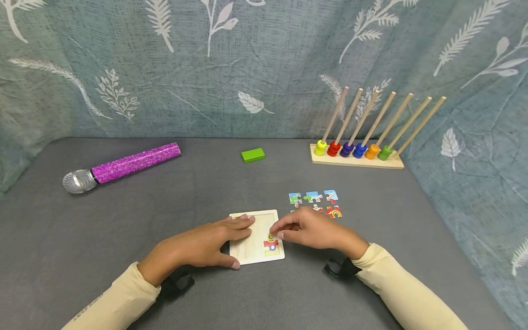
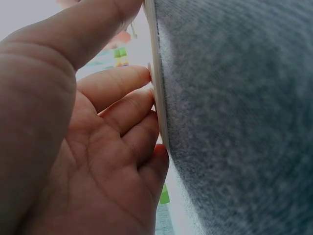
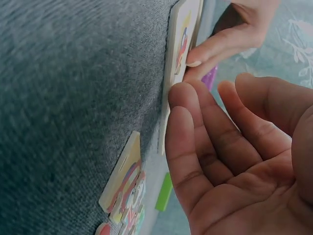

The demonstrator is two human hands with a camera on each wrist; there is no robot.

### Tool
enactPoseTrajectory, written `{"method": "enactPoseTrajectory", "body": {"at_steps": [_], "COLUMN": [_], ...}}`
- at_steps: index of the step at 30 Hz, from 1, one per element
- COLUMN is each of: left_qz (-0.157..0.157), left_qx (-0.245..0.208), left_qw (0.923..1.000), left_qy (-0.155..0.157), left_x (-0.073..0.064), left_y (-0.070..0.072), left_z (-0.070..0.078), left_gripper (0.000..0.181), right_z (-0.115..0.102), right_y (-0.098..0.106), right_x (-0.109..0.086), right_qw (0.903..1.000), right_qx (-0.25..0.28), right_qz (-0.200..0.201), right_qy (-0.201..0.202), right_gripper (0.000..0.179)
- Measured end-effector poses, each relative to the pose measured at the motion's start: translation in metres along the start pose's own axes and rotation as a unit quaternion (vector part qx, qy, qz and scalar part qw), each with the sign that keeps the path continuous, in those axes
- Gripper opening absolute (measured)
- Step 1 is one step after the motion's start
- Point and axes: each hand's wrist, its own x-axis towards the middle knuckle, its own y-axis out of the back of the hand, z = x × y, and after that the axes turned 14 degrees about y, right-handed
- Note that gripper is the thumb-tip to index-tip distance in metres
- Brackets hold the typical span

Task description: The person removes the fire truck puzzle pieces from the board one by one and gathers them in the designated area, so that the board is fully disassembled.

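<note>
On a grey table lies a shallow wooden puzzle board [image 1: 255,260]. Its right side bears a few colourful jigsaw pieces [image 1: 271,249] with red, yellow and blue parts. My left hand [image 1: 214,238] rests on the board's left part, fingers stretched over the wood and thumb at the near edge. At the right edge is my right hand [image 1: 311,229], its fingers loosely bent and fingertips right at the upper yellow piece [image 1: 270,238], partly covering it. In the right wrist view no piece shows between the thumb and fingers.
Several loose jigsaw pieces [image 1: 313,197] lie beyond my right hand, some hidden by it. Farther back are a green block [image 1: 253,155], a purple glittery microphone [image 1: 136,162] at left, and a wooden peg stand [image 1: 356,160] with coloured beads at right. A leaf-patterned curtain [image 1: 189,82] hangs behind.
</note>
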Motion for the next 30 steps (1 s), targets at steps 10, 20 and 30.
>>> {"method": "enactPoseTrajectory", "body": {"at_steps": [10, 20, 30], "left_qz": [0.003, -0.001, -0.005], "left_qx": [0.003, -0.002, -0.006], "left_qw": [1.0000, 1.0000, 1.0000], "left_qy": [-0.003, 0.005, 0.000], "left_x": [-0.0006, -0.0004, -0.0002], "left_y": [-0.0003, 0.0005, 0.0010], "left_z": [-0.0009, -0.0009, -0.0012], "left_gripper": [0.070, 0.070, 0.071], "right_z": [-0.0028, -0.0060, -0.0048], "right_y": [-0.0019, -0.0036, -0.0063], "right_x": [0.0039, 0.0043, 0.0079], "right_qw": [0.9995, 0.9999, 0.9994], "right_qx": [-0.004, 0.002, 0.029], "right_qz": [-0.028, -0.012, -0.005], "right_qy": [-0.015, -0.006, 0.020], "right_gripper": [0.019, 0.018, 0.020]}}
